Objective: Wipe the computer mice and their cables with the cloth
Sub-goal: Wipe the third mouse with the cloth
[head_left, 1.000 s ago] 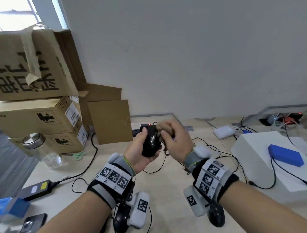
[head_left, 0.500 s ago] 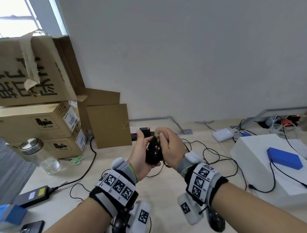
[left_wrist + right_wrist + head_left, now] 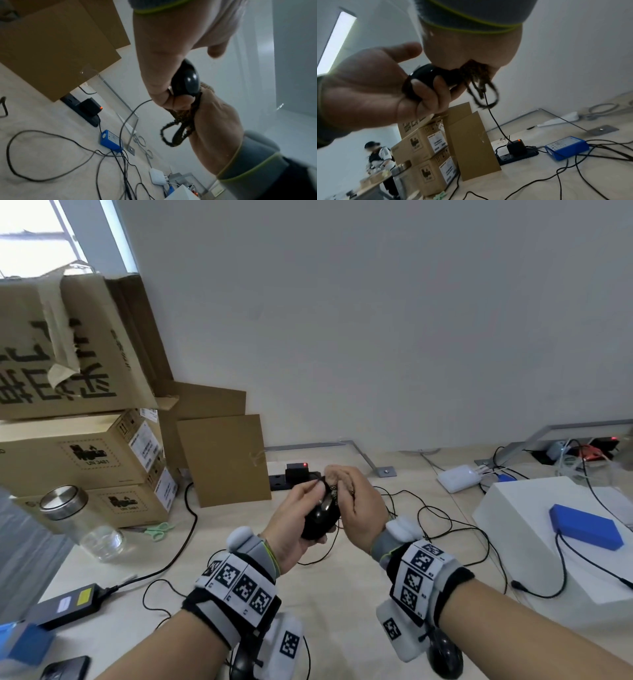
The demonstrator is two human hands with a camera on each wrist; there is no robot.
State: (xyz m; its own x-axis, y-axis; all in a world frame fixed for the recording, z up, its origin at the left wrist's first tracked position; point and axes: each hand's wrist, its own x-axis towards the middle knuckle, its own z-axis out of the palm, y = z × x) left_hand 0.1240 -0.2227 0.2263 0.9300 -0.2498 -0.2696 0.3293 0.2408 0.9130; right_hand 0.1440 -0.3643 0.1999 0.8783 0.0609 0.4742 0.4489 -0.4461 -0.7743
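Observation:
My left hand (image 3: 294,515) grips a black computer mouse (image 3: 318,522) above the table, thumb on one side and fingers curled under it. My right hand (image 3: 359,508) holds a bunched brown cloth (image 3: 334,493) and presses it against the mouse's front end. In the left wrist view the cloth (image 3: 183,121) hangs in loops below the mouse (image 3: 187,79). In the right wrist view the mouse's thin black cable (image 3: 494,121) drops from the mouse (image 3: 426,75) past the cloth (image 3: 476,75) toward the table.
Stacked cardboard boxes (image 3: 85,440) and a glass jar (image 3: 82,522) stand at the left. A power strip (image 3: 291,477) lies by the wall. Loose black cables (image 3: 445,529) sprawl beside a white box (image 3: 513,508) at the right. A person (image 3: 376,155) stands far left.
My right hand has rubbed the cloth across the mouse, from its right side over the top to its front end. My left hand has kept its grip and tilted the mouse slightly.

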